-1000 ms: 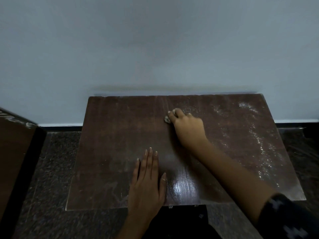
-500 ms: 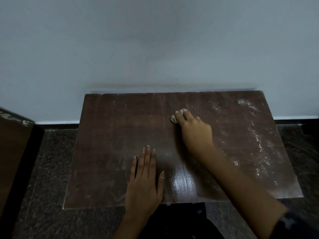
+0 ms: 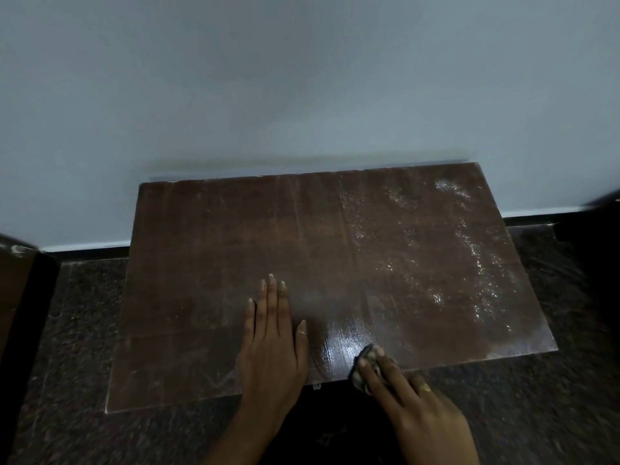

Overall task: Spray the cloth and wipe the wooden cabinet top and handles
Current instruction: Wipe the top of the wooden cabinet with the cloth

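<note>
The dark wooden cabinet top (image 3: pixel 208 250) fills the middle of the view, set against a pale wall. White dust or spray specks cover its right part, and a glossy wet patch lies near the front edge. My left hand (image 3: pixel 273 340) rests flat on the top, fingers together and pointing away. My right hand (image 3: pixel 402 394) is at the front edge, pressing a small crumpled cloth (image 3: pixel 360 372) under its fingertips. A ring shows on one right finger. No spray bottle or handles are in view.
Speckled dark stone floor (image 3: pixel 77 313) surrounds the cabinet. A second dark wooden piece of furniture (image 3: pixel 16 297) stands at the left edge. Another dark object (image 3: pixel 597 229) sits at the far right by the skirting.
My right hand has dragged the cloth from the middle back of the top toward me, down to the front edge. My left hand stays flat in place.
</note>
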`<state>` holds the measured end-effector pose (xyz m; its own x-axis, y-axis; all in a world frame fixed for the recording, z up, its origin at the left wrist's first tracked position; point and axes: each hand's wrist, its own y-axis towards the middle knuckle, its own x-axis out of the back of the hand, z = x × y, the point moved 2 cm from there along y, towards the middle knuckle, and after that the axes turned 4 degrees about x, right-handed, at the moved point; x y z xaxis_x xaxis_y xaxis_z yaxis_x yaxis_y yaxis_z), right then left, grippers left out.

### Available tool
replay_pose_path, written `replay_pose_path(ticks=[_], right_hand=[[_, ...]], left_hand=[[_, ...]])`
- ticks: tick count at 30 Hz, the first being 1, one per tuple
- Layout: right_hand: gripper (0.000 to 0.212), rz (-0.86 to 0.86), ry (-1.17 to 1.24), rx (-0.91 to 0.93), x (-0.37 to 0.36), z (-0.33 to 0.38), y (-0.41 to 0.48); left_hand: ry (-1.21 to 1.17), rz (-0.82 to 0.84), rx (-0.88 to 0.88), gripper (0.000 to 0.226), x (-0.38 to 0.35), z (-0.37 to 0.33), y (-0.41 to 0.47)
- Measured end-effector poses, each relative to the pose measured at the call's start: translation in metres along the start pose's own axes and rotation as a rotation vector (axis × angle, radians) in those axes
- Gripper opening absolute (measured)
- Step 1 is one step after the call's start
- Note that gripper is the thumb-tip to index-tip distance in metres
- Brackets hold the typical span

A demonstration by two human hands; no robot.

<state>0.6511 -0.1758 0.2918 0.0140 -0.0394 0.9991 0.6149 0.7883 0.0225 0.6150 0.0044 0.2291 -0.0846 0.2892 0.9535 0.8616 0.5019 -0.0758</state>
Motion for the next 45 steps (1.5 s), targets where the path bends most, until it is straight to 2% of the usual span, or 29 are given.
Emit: replay_pose_path(ticks=[7,10,13,18,24,29,36,40,42,45], right_hand=[[0.051,0.016,-0.047,-0.019,0.002,-0.025,0.047],[0.037,0.079,-0.063,-0.055,0.005,-0.035,0.090],[0.047,0.171,-0.051,-0.088,-0.003,-0.049,0.137],[0.043,0.084,-0.053,-0.073,-0.012,-0.072,0.218],[0.040,0.121,-0.032,-0.104,-0.011,-0.094,0.267],[0.045,0.099,-0.003,-0.146,-0.011,-0.095,0.239],[0.050,0.152,0.035,-0.131,-0.007,-0.073,0.140],[0.039,0.087,-0.011,-0.086,0.003,-0.056,0.083],[0.050,0.066,-0.017,-0.069,0.002,-0.048,0.056],[0.048,0.022,-0.003,-0.079,-0.003,-0.037,0.021]], left_hand=[[0.028,0.030,-0.003,0.062,-0.003,-0.003,0.002],[0.021,0.055,-0.005,0.063,-0.004,-0.004,0.003],[0.009,0.051,-0.005,0.065,-0.003,-0.004,0.004],[-0.029,0.051,-0.026,0.065,0.000,-0.004,0.004],[-0.039,0.061,-0.021,0.065,0.004,-0.005,0.005],[-0.058,0.055,-0.023,0.064,0.003,-0.005,0.005],[-0.047,0.051,-0.017,0.065,0.000,-0.003,0.004],[-0.035,0.053,-0.019,0.064,-0.002,-0.003,0.004],[-0.029,0.054,-0.025,0.065,-0.002,-0.003,0.004],[0.022,0.077,-0.079,0.069,-0.001,-0.005,0.002]])
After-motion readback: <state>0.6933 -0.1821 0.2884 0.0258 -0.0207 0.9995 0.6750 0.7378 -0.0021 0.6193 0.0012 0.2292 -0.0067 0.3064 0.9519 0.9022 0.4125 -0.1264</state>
